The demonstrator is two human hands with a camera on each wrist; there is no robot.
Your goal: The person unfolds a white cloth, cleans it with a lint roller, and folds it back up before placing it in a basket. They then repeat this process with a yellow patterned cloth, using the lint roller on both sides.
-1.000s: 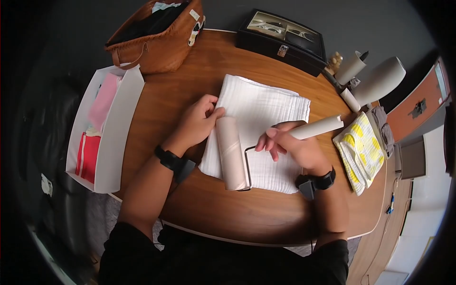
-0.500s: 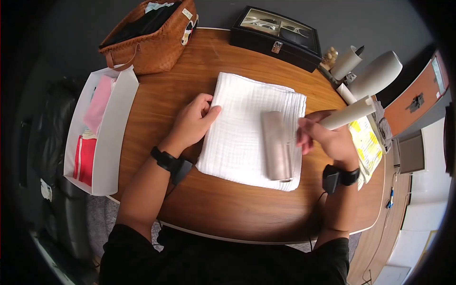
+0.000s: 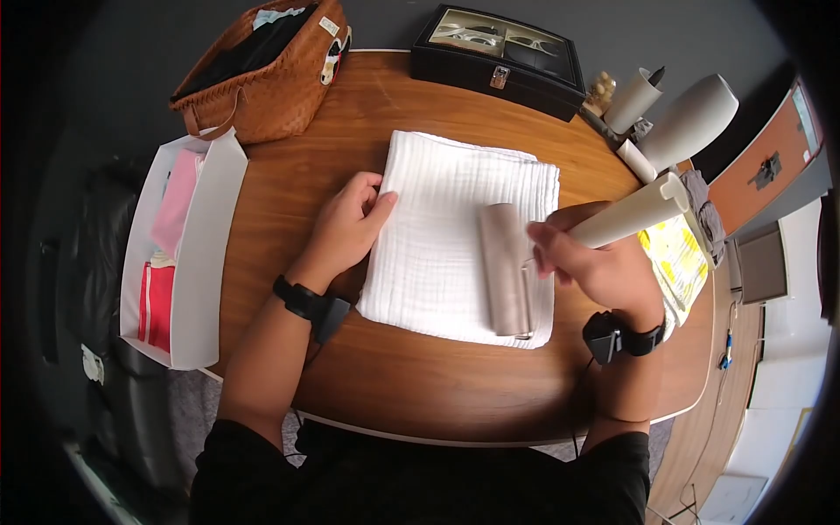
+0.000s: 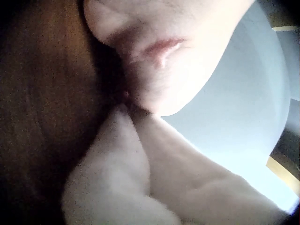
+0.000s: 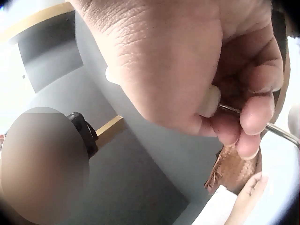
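The roller [image 3: 505, 271] rests on the cloth [image 3: 433, 241], just left of the right hand [image 3: 602, 267], which is clenched round its handle [image 3: 632, 213]. Farther left of that grip, the left hand [image 3: 348, 225] pinches the cloth's edge; beyond it stands 1 box [image 3: 210, 262].

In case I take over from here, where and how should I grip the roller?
Probably best to wrap your fingers around the pale handle of the roller, coming from the person's right. It is long and round, and its free end juts past the right hand, pointing away from the tube over the cloth.
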